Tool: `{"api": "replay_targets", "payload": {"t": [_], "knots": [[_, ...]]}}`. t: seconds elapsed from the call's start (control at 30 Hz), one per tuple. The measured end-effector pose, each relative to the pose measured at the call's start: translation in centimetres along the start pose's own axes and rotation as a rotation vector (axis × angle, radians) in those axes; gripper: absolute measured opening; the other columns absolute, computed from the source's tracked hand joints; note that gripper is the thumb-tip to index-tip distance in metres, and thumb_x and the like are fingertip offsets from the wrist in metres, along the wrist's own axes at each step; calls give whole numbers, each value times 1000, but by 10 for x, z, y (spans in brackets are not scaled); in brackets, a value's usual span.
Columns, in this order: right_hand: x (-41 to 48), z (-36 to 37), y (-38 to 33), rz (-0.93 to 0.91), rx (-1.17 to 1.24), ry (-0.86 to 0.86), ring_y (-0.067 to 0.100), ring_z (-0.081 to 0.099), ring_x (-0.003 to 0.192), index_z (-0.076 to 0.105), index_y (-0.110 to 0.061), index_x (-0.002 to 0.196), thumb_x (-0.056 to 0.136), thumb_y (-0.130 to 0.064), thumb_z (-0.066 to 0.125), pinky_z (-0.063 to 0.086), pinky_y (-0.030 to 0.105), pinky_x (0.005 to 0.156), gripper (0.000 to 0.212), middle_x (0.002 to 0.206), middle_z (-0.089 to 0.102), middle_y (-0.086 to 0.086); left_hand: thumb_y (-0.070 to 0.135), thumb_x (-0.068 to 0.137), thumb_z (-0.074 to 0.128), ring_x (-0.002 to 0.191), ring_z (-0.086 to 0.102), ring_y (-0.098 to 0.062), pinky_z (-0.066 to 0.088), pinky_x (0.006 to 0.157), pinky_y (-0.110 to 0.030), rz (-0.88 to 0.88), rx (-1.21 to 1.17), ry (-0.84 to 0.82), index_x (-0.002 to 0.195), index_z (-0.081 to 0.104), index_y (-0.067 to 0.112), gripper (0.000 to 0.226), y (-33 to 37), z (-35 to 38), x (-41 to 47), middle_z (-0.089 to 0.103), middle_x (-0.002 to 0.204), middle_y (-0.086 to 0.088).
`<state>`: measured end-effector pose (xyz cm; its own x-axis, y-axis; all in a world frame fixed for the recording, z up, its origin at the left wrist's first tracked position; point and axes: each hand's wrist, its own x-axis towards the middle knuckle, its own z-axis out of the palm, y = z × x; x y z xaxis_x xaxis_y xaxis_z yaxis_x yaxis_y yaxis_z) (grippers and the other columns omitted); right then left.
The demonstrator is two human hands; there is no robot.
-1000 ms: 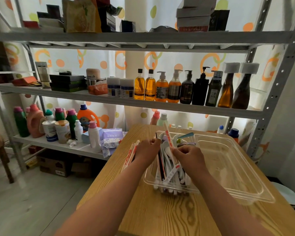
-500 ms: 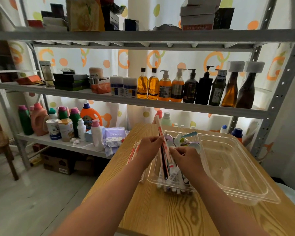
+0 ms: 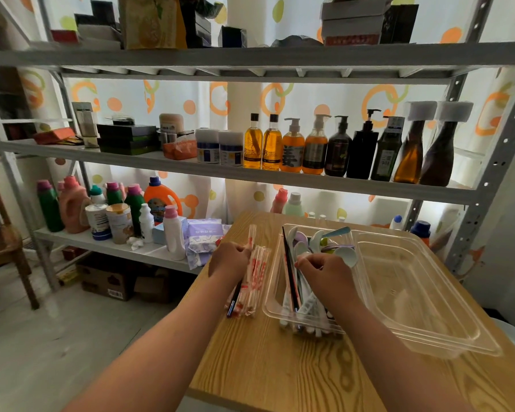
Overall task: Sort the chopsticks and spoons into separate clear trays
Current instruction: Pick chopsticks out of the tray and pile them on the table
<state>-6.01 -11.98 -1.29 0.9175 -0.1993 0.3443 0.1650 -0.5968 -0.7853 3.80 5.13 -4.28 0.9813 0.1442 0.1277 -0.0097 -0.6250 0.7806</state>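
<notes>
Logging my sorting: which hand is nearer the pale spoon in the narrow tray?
Right. The right hand sits in the narrow tray just beside the pale spoon; the left hand is outside it, holding wrapped chopsticks.

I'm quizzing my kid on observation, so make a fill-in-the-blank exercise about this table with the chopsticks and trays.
1. The left hand grips wrapped ____.
2. The right hand reaches into the tray holding pastel ____.
3. The table is made of ____.
Answers: chopsticks; spoons; wood.
</notes>
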Motion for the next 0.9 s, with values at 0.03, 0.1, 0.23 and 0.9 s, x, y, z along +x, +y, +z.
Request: {"api": "replay_targets", "payload": {"t": [0.03,0.1,0.23,0.9], "knots": [[0,1,1,-1,-16,-3,13,56,61,72,-2,85,91,-25,57,42,19,59,28,76,69,14,39,95,54,95,63,-24,47,78,-31,1,55,-2,103,71,12,33,-5,2,2,71,104,-6],[1,1,2,4,-39,-8,13,56,61,72,-2,85,92,-25,57,41,19,58,28,75,69,13,40,93,54,93,64,-24,50,80,-34,-9,147,-16,100,70,13,32,-13,7,3,70,101,-6],[0,2,3,-2,-60,-9,7,54,60,71,-5,84,92,-25,57,38,16,55,26,73,68,9,43,94,51,93,63,-24,47,74,-31,1,326,3,102,67,14,34,-21,16,0,69,101,-5],[2,3,14,-9,-89,-20,13,61,66,70,-9,81,91,-24,58,47,21,62,22,73,68,8,38,96,49,106,60,-24,46,79,-32,66,526,2,117,65,20,31,-32,23,9,64,117,-4]]}}
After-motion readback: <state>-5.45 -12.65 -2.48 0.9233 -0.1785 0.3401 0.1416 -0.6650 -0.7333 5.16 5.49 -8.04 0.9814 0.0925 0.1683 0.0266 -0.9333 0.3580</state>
